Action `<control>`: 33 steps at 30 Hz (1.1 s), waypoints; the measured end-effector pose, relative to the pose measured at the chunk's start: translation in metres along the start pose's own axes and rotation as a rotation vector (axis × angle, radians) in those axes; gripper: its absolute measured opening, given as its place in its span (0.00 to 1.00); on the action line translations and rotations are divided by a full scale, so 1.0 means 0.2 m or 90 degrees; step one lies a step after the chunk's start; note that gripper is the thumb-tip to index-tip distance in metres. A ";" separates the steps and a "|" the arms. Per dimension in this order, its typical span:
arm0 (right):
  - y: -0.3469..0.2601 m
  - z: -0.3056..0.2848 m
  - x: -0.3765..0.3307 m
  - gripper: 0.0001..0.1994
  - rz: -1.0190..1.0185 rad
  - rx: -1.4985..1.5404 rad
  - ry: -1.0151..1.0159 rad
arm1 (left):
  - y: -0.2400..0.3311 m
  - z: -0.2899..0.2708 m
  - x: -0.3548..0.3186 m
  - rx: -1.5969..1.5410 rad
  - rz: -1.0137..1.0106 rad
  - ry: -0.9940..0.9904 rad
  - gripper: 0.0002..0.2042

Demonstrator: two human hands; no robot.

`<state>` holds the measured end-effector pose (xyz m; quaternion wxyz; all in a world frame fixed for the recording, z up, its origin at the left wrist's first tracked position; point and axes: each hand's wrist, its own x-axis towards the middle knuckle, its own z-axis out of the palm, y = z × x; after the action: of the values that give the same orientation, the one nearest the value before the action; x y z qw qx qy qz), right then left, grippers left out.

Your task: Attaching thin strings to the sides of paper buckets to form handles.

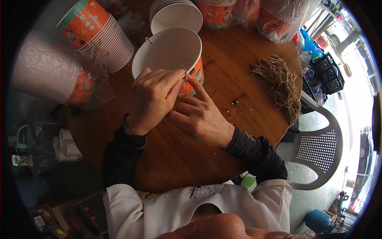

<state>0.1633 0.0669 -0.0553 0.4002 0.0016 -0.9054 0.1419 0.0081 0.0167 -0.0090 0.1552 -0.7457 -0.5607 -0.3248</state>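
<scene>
A round paper bucket [167, 51], white inside and orange outside with a green base band, stands on the wooden table in front of me. A loop of thin tan cord shows through its far left wall. At the near rim my left hand [153, 97] is closed, thumb and fingers pinching a thin cord [186, 75]. Close beside it my right hand [205, 117] is closed too, its index finger and thumb at the same cord against the bucket's side. The fingertips partly cover the cord, so any knot cannot be made out.
A heap of tan cords [280, 83] lies at the table's right edge, small red and white beads [234, 113] nearer. Stacked buckets [105, 40] lie left, with plastic-wrapped stacks [51, 73] beyond; more stacks [177, 18] stand behind. A plastic chair [318, 147] is at right.
</scene>
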 end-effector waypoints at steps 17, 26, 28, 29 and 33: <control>0.05 0.04 -0.05 0.05 -0.030 -0.085 -0.069 | -0.05 0.05 -0.03 -0.066 -0.007 -0.053 0.10; 0.09 0.01 -0.02 0.05 -0.024 -0.054 -0.009 | -0.02 0.02 -0.01 -0.116 -0.016 -0.083 0.10; 0.11 -0.02 -0.02 0.05 -0.028 -0.042 -0.008 | -0.02 0.02 0.00 -0.115 -0.017 -0.091 0.10; 0.12 -0.03 -0.02 0.05 -0.031 -0.029 -0.008 | -0.02 0.02 0.00 -0.113 -0.019 -0.100 0.09; 0.11 -0.07 -0.02 0.06 -0.026 0.001 -0.018 | -0.03 0.02 -0.01 -0.125 -0.028 -0.088 0.09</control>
<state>0.1735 0.0909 -0.0554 0.3900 0.0223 -0.9107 0.1342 0.0033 0.0188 -0.0147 0.0357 -0.7654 -0.5518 -0.3293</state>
